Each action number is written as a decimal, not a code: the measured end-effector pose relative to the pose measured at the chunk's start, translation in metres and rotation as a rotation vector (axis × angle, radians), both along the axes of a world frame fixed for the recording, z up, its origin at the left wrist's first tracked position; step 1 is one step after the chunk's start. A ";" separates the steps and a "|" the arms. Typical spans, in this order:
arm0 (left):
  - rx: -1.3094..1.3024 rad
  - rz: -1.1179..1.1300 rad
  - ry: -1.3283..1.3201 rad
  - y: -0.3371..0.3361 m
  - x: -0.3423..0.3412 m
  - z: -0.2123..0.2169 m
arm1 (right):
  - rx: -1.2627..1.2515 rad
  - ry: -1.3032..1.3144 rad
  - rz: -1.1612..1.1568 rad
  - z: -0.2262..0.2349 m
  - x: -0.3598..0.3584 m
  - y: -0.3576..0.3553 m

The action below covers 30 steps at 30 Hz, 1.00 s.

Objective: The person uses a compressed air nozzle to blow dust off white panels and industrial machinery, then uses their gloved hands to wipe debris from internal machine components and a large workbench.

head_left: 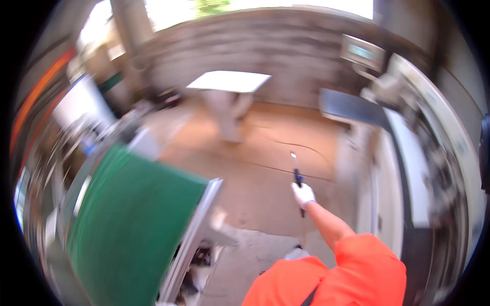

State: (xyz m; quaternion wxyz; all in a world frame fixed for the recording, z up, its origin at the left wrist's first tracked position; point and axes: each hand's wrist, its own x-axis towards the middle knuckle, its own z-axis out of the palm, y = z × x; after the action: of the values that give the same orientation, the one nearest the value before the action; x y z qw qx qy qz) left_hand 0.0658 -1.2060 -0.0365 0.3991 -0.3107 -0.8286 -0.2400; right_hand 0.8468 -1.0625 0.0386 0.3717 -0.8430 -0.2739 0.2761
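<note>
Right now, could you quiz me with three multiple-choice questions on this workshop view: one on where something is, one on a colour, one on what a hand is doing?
1. Where is the green conveyor belt?
A. lower left
B. upper right
C. centre back

2. What colour is the glove on the right hand?
A. black
B. white
C. yellow

3. What is the right hand doing?
A. hanging empty
B. resting on the white table
C. gripping a slim tool

Answers: 1 A, the belt fills the lower left; 2 B, the glove is white beyond the orange sleeve; 3 C, the fingers close around the tool's dark handle.

one gloved hand [303, 194], one tool [296, 176], one white table [230, 81]
</note>
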 end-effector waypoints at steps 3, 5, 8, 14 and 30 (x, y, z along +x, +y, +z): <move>-0.178 -0.568 -0.178 0.073 0.146 -0.023 | -0.084 -0.115 -0.504 -0.013 0.078 -0.083; -0.298 -0.837 -0.287 0.105 0.256 -0.058 | -0.088 -0.111 -0.819 -0.031 0.135 -0.165; -0.950 -1.125 -0.692 0.116 0.374 -0.112 | 0.092 -0.130 -1.131 -0.073 0.190 -0.297; -1.516 -1.307 -1.129 0.193 0.426 -0.198 | -0.048 -0.087 -1.405 -0.068 0.131 -0.371; -1.877 -1.341 -1.269 0.348 0.735 -0.185 | -0.008 0.066 -1.631 -0.079 0.039 -0.375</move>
State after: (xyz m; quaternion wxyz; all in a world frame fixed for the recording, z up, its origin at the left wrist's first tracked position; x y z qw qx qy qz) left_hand 0.8010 -0.8576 -0.2216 -0.6187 -0.6502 -0.4071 0.1695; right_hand 0.8856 -1.4372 -0.0408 0.4606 -0.7701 0.4378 -0.0554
